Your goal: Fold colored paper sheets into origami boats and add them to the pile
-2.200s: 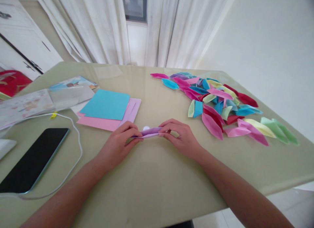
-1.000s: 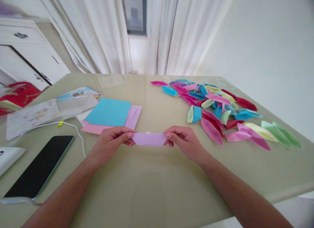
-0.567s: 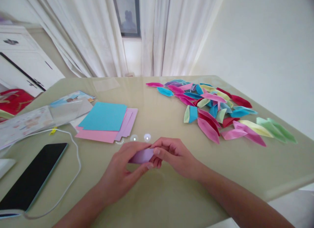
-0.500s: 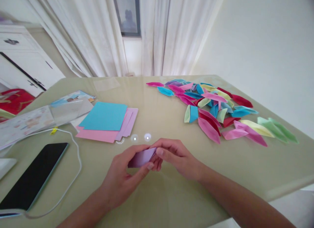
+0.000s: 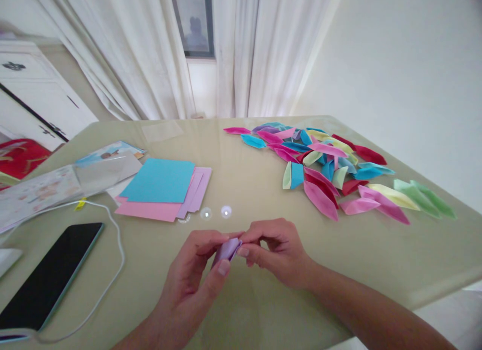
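Observation:
Between my two hands, low over the near middle of the table, is a small folded piece of purple paper (image 5: 226, 250). My left hand (image 5: 199, 269) grips it with the thumb on the near side and the fingers behind. The thumb and forefinger of my right hand (image 5: 276, 249) pinch its right end, where a folded edge shows. Part of the paper is hidden behind the fingers. Beyond my hands to the left lies a stack of square paper sheets, a blue sheet (image 5: 161, 182) on top, a pink sheet (image 5: 150, 210) and purple sheets (image 5: 199, 189) below.
A pile of folded paper pieces (image 5: 320, 189) in several colours spreads over the right back of the table (image 5: 241, 189). On the left lie a phone (image 5: 52, 274), a white cable (image 5: 119, 239) and plastic-wrapped printed sheets (image 5: 41, 189). Curtains (image 5: 241, 53) hang behind.
The purple paper has turned and tilted, showing less of its face. Both hands have moved slightly down and right, and my right fingers now pinch its end more tightly.

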